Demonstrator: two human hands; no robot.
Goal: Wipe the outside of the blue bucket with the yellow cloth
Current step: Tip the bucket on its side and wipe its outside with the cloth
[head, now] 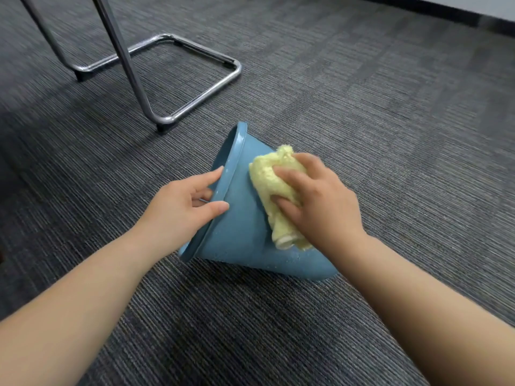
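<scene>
Yellow cloth [266, 178] in right hand [317, 201], on bucket [239, 240]

Office, by the look. Grey ribbed carpet tiles [362, 107] cover the floor; chrome cantilever chair frame [178, 79] upper left; dark skirting board [418, 6] upper right.

Obstacle: chair frame [124, 55] stands behind the bucket [239, 240], to its left.
Free room: open carpet [390, 135] right of the bucket and in front.
</scene>
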